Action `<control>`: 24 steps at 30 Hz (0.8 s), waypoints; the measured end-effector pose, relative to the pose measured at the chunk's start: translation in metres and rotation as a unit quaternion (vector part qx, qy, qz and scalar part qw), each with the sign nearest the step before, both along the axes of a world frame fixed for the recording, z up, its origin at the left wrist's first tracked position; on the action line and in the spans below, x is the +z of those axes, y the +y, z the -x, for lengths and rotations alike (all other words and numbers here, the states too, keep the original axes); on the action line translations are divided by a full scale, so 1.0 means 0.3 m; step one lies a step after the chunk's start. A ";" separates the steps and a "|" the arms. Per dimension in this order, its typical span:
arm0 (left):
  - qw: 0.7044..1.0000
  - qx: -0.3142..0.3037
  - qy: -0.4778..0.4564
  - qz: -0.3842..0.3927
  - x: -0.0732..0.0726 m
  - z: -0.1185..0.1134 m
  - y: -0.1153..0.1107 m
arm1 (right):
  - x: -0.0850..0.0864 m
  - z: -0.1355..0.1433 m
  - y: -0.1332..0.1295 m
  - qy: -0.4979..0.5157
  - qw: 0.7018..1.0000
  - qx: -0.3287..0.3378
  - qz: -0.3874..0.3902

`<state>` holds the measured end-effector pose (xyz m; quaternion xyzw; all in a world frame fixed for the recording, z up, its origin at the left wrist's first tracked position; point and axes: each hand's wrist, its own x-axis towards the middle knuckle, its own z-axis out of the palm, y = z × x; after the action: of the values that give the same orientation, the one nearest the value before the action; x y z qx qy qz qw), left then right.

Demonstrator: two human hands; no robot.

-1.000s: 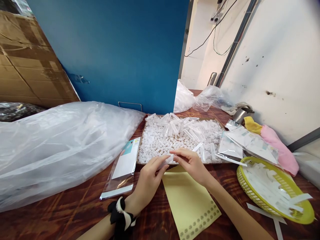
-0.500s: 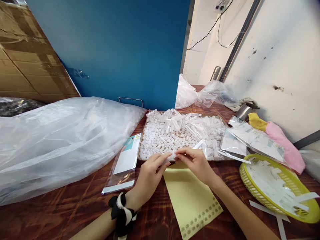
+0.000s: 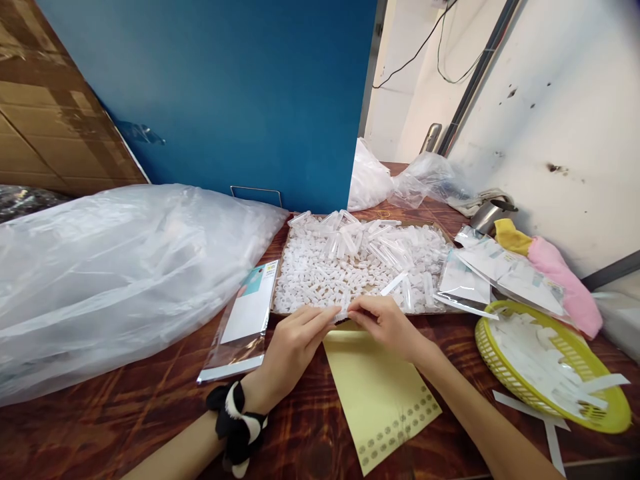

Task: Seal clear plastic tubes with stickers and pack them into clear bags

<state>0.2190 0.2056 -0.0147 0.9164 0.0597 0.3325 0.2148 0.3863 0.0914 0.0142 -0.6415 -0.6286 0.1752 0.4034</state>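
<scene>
Now see left hand rolled flatter than a moment ago, thumb mostly hidden, pinching a small whitish piece at the near edge of the tray, above the yellow sheet on the desk. Also see right hand with fingers pressed together at its end; can't make out anything between. Read as a grip adjustment, not a release.

Small piece between fingertips: mostly hidden, too small to identify. Cardboard box and plastic sack cut off at left edge.
</scene>
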 end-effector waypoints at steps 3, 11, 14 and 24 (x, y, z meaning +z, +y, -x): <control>1.000 -0.002 -0.026 0.014 -0.017 0.002 0.003 | -0.008 0.020 0.011 0.006 1.000 0.004 -0.012; 0.999 0.002 0.012 0.046 -0.018 -0.014 0.004 | 0.046 -0.021 0.014 0.009 0.998 -0.004 0.067; 0.998 0.021 0.022 0.051 -0.019 -0.015 0.000 | 0.073 -0.078 0.055 -0.094 0.979 -0.148 0.103; 0.999 0.025 0.026 0.030 -0.014 -0.009 -0.003 | 0.001 -0.107 0.311 -0.202 0.941 -0.256 0.094</control>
<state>0.2218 0.2046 -0.0191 0.9162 0.0981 0.3118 0.2320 0.4183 0.1845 0.0146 -0.8375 -0.4923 -0.0090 0.2371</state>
